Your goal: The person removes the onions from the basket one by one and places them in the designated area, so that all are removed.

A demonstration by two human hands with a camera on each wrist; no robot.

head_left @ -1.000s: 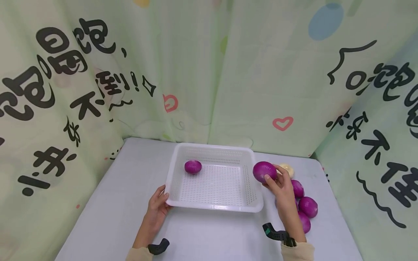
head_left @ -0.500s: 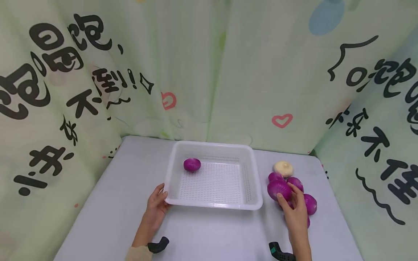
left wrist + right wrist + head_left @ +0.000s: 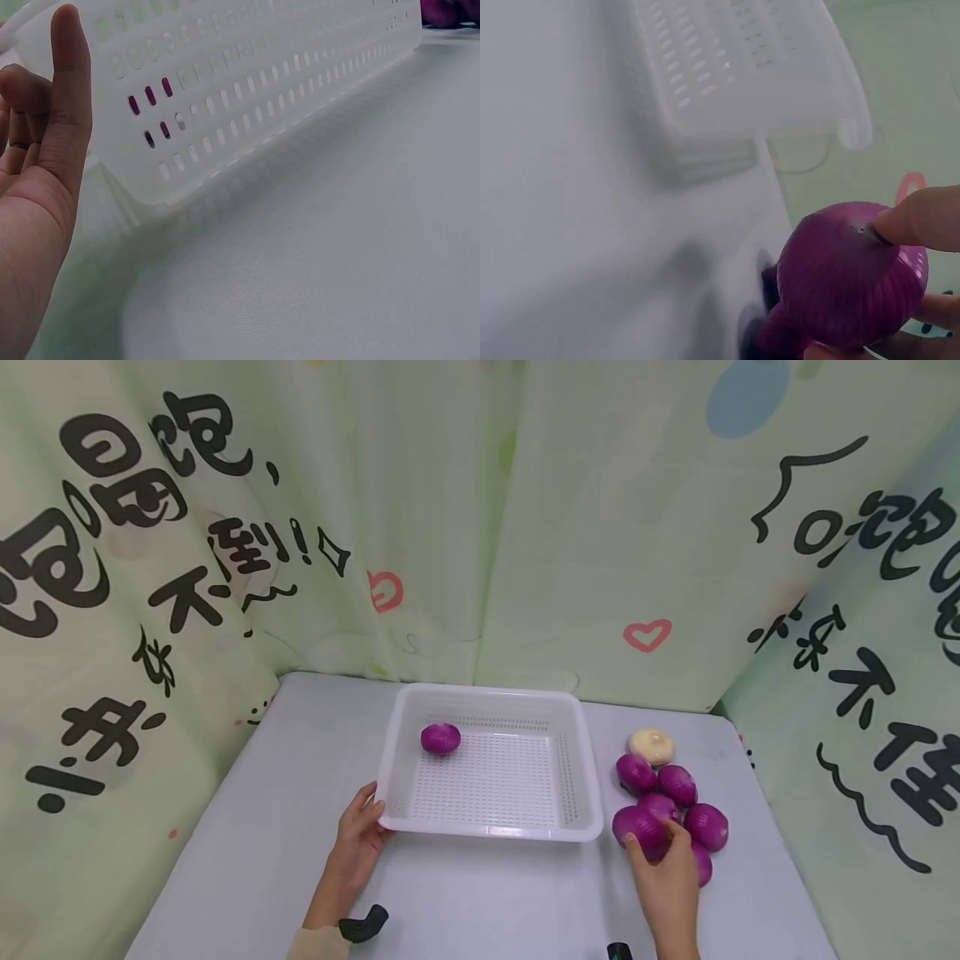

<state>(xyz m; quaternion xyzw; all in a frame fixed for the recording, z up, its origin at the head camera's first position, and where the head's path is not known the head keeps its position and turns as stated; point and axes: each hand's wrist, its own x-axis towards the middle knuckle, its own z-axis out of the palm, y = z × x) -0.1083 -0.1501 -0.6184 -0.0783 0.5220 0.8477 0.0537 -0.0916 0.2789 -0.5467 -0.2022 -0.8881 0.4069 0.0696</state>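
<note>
A white perforated basket (image 3: pixel 585 793) stands mid-table with one purple onion (image 3: pixel 441 738) inside at its far left. My left hand (image 3: pixel 358 839) grips the basket's near left corner; its fingers (image 3: pixel 52 97) lie against the basket wall (image 3: pixel 247 90). My right hand (image 3: pixel 663 868) holds a purple onion (image 3: pixel 637 828) just right of the basket, low by the table beside a pile of purple onions (image 3: pixel 678 785). In the right wrist view a fingertip (image 3: pixel 919 217) presses the top of that onion (image 3: pixel 847 285).
A pale yellow onion (image 3: pixel 651 745) lies behind the pile. The grey table (image 3: pixel 480 902) is walled by printed green curtains (image 3: pixel 525 527) on three sides. The basket's corner (image 3: pixel 780 75) shows in the right wrist view.
My right hand has carried the purple onion from beside the basket's far right rim down and back toward me, to the near side of the pile. The left hand has stayed on the basket.
</note>
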